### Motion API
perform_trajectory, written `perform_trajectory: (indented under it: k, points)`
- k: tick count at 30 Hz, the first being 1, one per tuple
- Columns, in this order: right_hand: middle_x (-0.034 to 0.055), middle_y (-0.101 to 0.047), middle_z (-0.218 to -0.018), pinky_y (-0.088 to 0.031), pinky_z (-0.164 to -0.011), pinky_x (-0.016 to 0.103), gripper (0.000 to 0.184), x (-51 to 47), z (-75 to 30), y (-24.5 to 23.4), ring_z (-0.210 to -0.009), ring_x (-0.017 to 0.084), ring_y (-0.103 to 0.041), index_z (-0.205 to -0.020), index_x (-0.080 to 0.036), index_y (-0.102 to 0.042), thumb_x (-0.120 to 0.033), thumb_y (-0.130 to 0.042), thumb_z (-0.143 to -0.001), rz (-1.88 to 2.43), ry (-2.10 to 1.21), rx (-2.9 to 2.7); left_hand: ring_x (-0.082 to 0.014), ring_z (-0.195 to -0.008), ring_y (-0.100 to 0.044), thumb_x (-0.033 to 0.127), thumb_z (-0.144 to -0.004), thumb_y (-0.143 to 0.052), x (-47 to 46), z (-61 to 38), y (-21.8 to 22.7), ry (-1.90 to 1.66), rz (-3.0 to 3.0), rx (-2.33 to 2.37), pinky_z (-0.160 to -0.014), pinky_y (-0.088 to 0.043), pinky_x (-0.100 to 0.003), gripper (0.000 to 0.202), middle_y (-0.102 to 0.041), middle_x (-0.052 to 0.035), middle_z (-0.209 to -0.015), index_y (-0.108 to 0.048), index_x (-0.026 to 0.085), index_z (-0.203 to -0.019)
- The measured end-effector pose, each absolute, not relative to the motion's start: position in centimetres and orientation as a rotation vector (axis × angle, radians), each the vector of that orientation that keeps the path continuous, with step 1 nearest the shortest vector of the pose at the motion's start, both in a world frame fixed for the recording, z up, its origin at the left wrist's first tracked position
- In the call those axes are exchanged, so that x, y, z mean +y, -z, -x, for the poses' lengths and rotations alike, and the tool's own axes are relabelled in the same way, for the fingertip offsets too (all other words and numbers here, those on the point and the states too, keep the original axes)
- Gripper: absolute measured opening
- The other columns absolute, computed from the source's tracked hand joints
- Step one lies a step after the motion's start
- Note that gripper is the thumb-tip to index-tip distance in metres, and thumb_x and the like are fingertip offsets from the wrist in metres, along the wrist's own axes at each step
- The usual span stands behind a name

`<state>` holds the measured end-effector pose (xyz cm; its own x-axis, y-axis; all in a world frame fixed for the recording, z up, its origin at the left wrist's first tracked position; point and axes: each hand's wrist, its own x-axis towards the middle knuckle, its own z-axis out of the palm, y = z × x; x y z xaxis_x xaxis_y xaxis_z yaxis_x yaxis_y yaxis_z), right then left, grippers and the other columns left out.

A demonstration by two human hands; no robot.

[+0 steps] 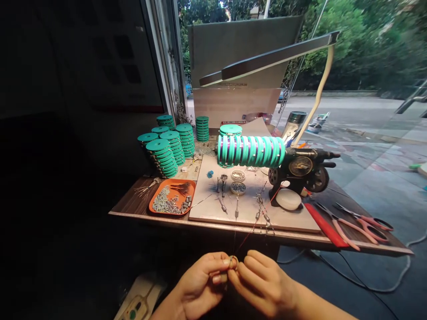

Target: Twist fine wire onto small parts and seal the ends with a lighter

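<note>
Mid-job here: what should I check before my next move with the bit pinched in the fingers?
1. Grip: small piece pinched by left hand and right hand: ok.
2. Snags on line running up to board: cannot tell.
3. Tools: pink-handled pliers lie on table: ok.
4. Parts: orange tray loaded, flat: ok.
5. Stock: teal spools lined on winder: ok.

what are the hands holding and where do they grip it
A tiny piece on thin line, pinched between fingertips of left hand and right hand; exact part unclear.
</note>
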<state>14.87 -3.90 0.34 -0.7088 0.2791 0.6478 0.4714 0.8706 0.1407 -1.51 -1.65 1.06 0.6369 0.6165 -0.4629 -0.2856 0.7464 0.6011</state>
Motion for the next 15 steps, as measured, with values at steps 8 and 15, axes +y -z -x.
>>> perform_trajectory:
  k: [8,15]
  points:
    - [0.0068,-0.057,-0.059,-0.037,-0.046,0.029,0.039,-4.1,-15.9,2.5,-0.051,0.016,-0.045,-0.065,-0.011,-0.060,0.000,-0.029,-0.085,0.643,0.259,-2.548,-0.0064,-0.048,-0.029,0.020,-0.054,-0.070,-1.1,0.5,-0.1,-0.605,-0.829,0.912,-0.048,-0.020,-0.020,0.019,-0.042,0.0038,-0.052,-0.052,0.013,-0.051]
    - [0.0019,-0.063,-0.062,-0.041,-0.052,0.020,0.021,-4.9,-13.6,1.0,-0.056,0.012,-0.052,-0.063,-0.015,-0.061,-0.012,-0.049,-0.080,0.752,-0.638,-2.409,-0.0187,-0.078,-0.056,0.012,-0.075,-0.051,-2.9,0.9,2.0,-1.108,-1.844,1.145,-0.070,-0.044,-0.028,0.013,-0.056,-0.0053,-0.077,-0.059,0.017,-0.065]
